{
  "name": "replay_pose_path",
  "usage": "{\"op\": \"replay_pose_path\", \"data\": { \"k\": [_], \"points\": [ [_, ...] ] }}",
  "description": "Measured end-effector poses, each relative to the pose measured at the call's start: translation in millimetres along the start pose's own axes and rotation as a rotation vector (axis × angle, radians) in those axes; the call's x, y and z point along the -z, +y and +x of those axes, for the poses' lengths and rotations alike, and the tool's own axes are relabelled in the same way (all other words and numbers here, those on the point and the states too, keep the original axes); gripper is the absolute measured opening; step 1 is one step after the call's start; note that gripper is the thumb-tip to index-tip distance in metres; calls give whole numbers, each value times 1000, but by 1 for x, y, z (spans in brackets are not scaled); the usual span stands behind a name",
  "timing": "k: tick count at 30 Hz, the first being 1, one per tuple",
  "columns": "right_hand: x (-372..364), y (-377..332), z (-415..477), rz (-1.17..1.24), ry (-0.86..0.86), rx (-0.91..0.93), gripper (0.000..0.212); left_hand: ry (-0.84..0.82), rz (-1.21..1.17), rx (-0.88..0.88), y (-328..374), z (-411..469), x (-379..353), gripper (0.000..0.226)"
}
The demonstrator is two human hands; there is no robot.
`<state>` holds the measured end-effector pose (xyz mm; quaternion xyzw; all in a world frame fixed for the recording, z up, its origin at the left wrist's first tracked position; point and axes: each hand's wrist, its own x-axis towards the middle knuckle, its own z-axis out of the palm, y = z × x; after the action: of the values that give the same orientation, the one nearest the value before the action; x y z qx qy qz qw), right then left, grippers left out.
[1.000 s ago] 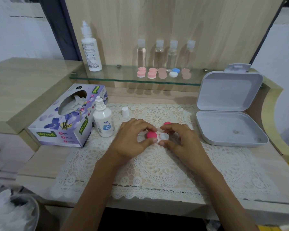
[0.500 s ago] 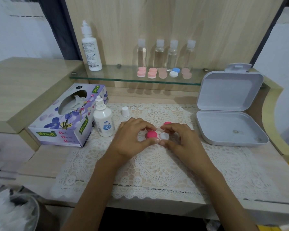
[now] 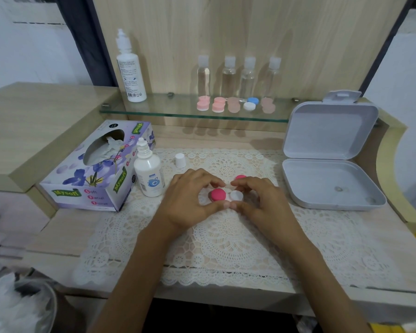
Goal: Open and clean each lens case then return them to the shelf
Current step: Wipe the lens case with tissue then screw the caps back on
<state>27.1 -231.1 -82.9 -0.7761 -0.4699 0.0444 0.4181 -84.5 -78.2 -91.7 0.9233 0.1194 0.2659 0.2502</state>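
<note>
A lens case with a magenta cap [image 3: 217, 194] and a white cap [image 3: 236, 195] lies on the lace mat [image 3: 228, 239]. My left hand [image 3: 190, 199] curls round the magenta side, thumb and fingers pinching it. My right hand [image 3: 262, 203] curls round the white side. A second magenta cap [image 3: 240, 177] peeks out behind my right fingers. Several more lens cases [image 3: 234, 105], pink, beige and one blue-and-white, sit on the glass shelf [image 3: 168, 111].
A tissue box [image 3: 94, 169] and an uncapped solution bottle [image 3: 149, 175] stand left of my hands, its white cap [image 3: 180, 160] behind. An open grey box [image 3: 332, 155] is at the right. A tall bottle [image 3: 129, 68] and several clear bottles [image 3: 238, 75] stand on the shelf.
</note>
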Motion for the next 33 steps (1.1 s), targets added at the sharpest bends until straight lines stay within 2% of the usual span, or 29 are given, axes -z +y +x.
{"op": "replay_pose_path", "data": {
  "k": [8,12,17,21,25,30,33],
  "points": [
    [-1,1,0,0,2,-1,41,-38,-6,-58,-1,-1,0,26],
    [-1,0,0,0,5,6,42,-51,-8,-95,1,-3,0,27],
    [0,0,0,16,2,-3,39,15,-22,-8,1,-1,0,47],
    [-1,0,0,4,3,4,40,-2,-23,9,1,0,0,37],
    [-1,0,0,7,2,2,41,-19,-27,-49,1,-1,0,22],
    [-1,1,0,9,2,2,42,-41,-34,-98,1,-3,0,24],
    [-1,1,0,12,4,-1,41,-22,-41,-41,1,-1,0,38]
  ]
}}
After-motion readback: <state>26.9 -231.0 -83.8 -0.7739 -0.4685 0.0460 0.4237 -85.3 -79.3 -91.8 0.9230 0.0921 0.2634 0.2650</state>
